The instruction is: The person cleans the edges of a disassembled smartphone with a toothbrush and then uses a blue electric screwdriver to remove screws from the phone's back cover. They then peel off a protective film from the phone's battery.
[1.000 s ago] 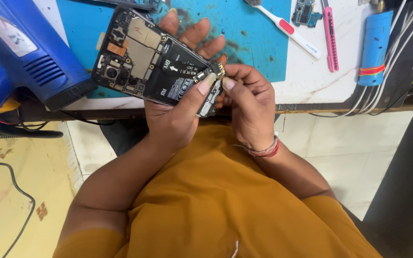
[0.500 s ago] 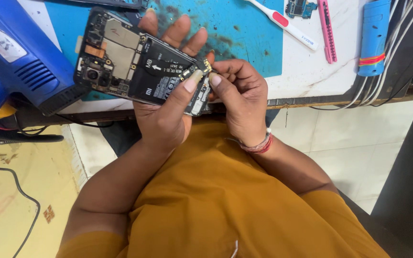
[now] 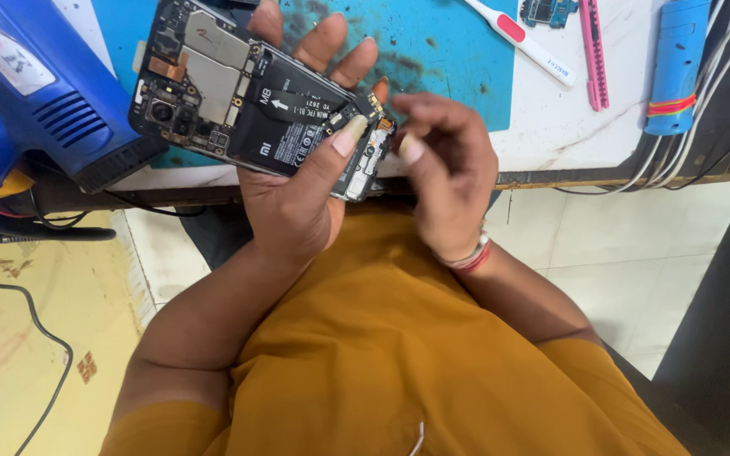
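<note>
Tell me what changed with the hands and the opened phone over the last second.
The right hand has drawn its fingertips slightly back from the lower end of the opened phone, where it had been pinching a small part. The left hand still cradles the phone, thumb pressed across it.

White workbench (image 3: 551, 139), teal mat (image 3: 449, 59), white-red tool (image 3: 521, 40), pink tool (image 3: 593, 55), blue cylinder (image 3: 676, 67)

Opened phone (image 3: 251, 93), back cover off, black battery and boards exposed, tilted above bench edge.

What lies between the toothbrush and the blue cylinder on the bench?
In the head view, a pink tool lies between the toothbrush and blue cylinder.
</note>
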